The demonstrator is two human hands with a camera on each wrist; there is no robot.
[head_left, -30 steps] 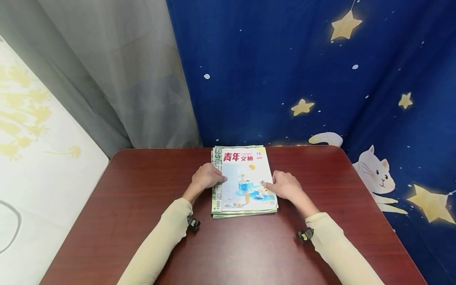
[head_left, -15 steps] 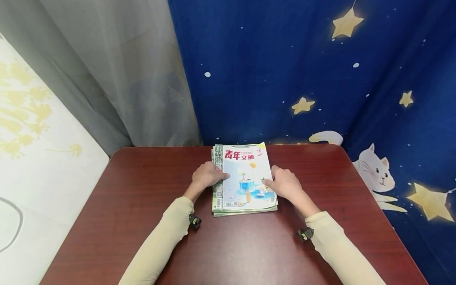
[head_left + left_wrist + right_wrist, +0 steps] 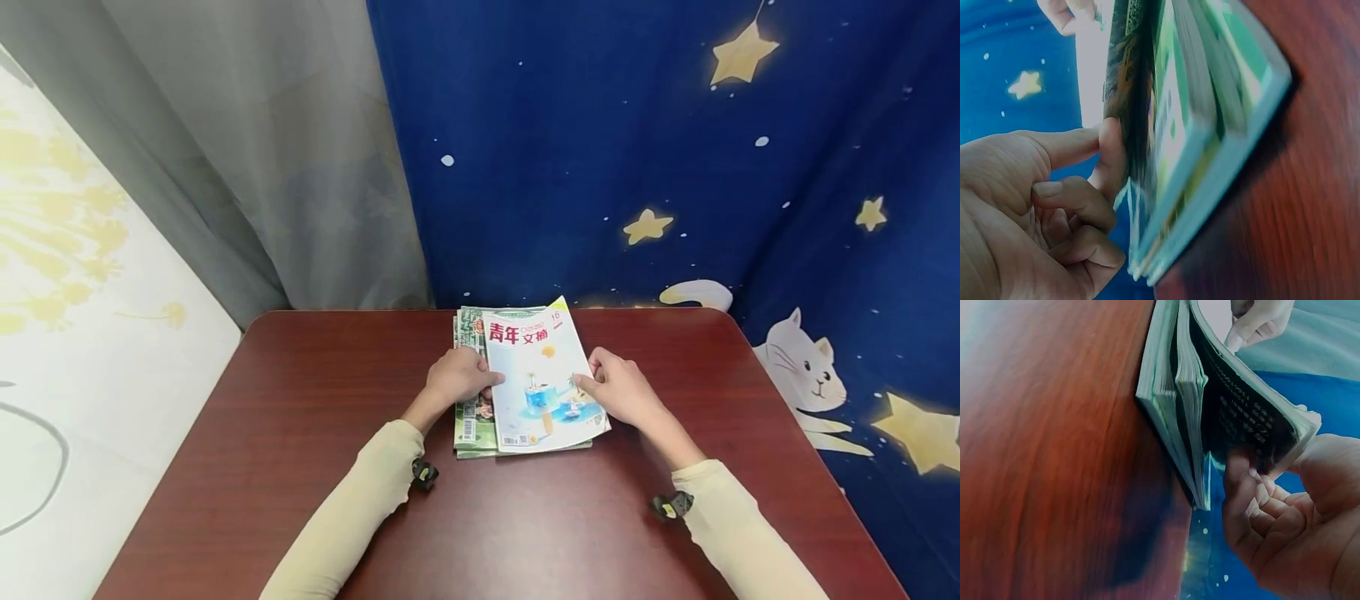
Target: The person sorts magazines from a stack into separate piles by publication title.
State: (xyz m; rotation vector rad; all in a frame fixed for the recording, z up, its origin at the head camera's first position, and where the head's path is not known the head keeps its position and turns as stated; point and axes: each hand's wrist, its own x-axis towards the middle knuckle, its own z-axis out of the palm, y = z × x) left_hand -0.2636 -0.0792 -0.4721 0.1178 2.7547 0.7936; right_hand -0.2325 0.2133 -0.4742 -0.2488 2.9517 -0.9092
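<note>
Left hand (image 3: 460,375) and right hand (image 3: 621,388) pinch the magazine (image 3: 543,367) by its side edges, thumbs on top, mid-frame above the pile (image 3: 477,440); whether it touches, I can't quite tell. An even grip should limit bending.

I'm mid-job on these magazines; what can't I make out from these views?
- Head view: most of the lower magazines, hidden by the top magazine.
- Head view: fine print beside the large red title, too small to read.
- Right wrist view: lettering on the dark underside, too small and blurred.
- Left wrist view: part of the right hand, cut off by the upper edge.
</note>
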